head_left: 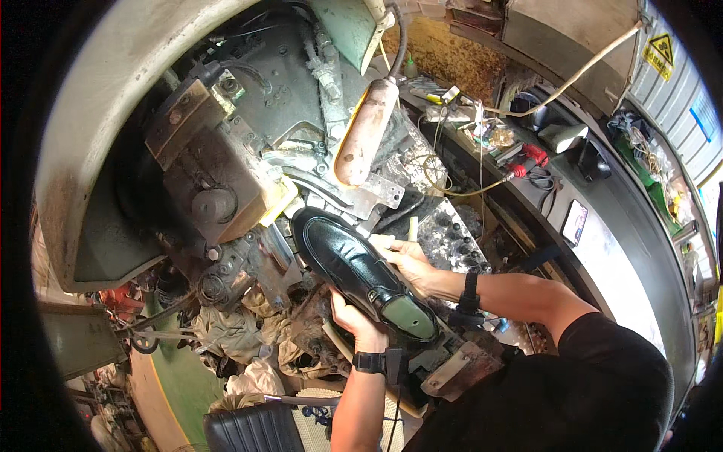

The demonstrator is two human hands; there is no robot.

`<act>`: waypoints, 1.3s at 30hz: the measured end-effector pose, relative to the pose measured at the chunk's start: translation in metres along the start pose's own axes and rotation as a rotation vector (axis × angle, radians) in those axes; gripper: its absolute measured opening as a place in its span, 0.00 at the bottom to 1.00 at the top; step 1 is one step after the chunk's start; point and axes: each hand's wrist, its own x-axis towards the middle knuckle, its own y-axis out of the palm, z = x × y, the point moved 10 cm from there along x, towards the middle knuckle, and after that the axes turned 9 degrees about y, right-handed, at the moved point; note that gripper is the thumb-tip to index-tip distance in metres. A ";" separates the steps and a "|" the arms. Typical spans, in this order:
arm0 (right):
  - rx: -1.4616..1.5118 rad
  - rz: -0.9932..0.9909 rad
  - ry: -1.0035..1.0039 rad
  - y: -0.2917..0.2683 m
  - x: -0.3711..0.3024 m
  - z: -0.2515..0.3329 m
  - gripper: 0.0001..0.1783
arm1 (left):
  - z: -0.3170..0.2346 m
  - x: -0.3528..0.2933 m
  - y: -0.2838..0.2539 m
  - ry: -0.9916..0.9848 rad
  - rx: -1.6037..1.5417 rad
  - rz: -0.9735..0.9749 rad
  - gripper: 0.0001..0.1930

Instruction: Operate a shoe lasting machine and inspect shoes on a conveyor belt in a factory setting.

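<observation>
A glossy black leather shoe [343, 260] sits on a green shoe last [408, 316], its toe pointing up and left at a dark metal machine [218, 181]. My left hand [354, 320] grips the near side of the shoe toward the heel, fingers partly hidden beneath it. From the far side my right hand [407, 262] holds it, thumb along the upper edge and the other fingers mostly out of sight. The toe lies close to the machine's metal parts; whether it touches them I cannot tell.
Above the shoe hangs a worn lamp-like cylinder [365, 135] on a cable. To the right, a long bench [617, 271] carries a phone [575, 223] and a red air tool [531, 160] on a hose. Cloth bundles [230, 335] and a black padded seat [252, 431] lie below left.
</observation>
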 end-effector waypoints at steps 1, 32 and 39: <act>0.018 0.005 -0.002 0.000 -0.001 -0.001 0.16 | 0.000 -0.001 0.003 -0.009 -0.010 0.003 0.21; -0.595 -0.405 0.114 -0.278 -0.028 0.041 0.46 | 0.033 -0.113 -0.413 -0.202 0.591 -0.350 0.07; -0.493 -0.274 -0.018 -0.190 -0.107 0.076 0.37 | -0.041 -0.094 -0.392 -0.118 1.286 -0.598 0.12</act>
